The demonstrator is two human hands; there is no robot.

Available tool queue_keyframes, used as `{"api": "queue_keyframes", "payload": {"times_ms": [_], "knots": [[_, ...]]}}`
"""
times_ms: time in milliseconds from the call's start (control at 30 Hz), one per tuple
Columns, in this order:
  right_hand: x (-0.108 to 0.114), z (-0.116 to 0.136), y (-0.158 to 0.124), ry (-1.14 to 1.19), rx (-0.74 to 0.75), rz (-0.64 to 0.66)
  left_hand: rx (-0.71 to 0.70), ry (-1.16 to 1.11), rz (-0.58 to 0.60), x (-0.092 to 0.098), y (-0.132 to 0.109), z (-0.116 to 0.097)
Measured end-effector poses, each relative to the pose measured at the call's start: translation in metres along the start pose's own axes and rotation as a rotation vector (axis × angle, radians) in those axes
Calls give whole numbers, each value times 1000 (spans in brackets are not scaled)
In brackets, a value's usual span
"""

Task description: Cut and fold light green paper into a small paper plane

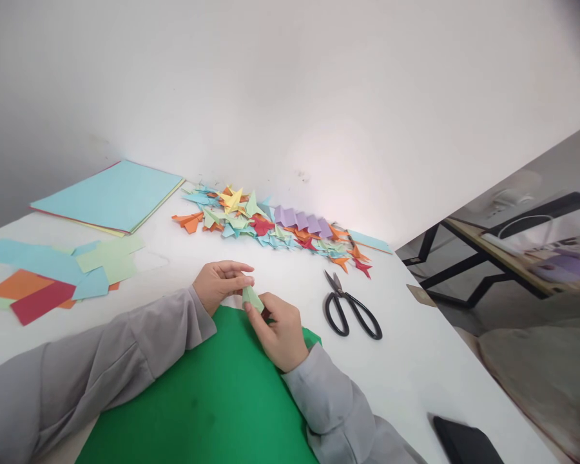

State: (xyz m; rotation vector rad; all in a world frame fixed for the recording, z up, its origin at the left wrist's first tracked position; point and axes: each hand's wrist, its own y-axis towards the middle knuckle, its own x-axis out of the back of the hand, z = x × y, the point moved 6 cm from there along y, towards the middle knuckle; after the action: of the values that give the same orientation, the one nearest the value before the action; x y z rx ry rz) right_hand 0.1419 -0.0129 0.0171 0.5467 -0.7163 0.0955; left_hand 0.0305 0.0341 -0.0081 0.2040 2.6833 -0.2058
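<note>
A small folded piece of pale green paper (252,299) is held between my two hands, over the far edge of a green sheet (207,386). My left hand (222,283) pinches its upper left end between thumb and fingers. From the lower right, my right hand (280,325) grips the other end, the thumb lying on top and the fingers partly hidden behind. Black-handled scissors (348,309) lie to the right of my right hand, blades pointing away and slightly parted.
Folded paper shapes (251,222) in many colours lie piled along the wall, beside a purple pleated strip (303,220). At left are a stack of coloured sheets (111,193) and loose cut pieces (46,299). A black flat object (466,441) rests at the near right edge.
</note>
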Motion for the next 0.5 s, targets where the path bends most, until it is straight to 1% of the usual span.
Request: {"api": "queue_keyframes", "payload": {"times_ms": [100,200,333,400,500], "knots": [[6,-11,1,115,-124,-100,-24,15,-39,3,1,0],[9,-25,0,294,-266,-183,-45,55,-41,4,1,1],[10,-34,1,447,-361,-264,-38,131,-27,2,0,1],[7,-35,3,495,-375,-244,-39,141,-36,1,-1,0],[0,-31,5,554,-348,-128,-37,163,-33,0,-3,-1]]}}
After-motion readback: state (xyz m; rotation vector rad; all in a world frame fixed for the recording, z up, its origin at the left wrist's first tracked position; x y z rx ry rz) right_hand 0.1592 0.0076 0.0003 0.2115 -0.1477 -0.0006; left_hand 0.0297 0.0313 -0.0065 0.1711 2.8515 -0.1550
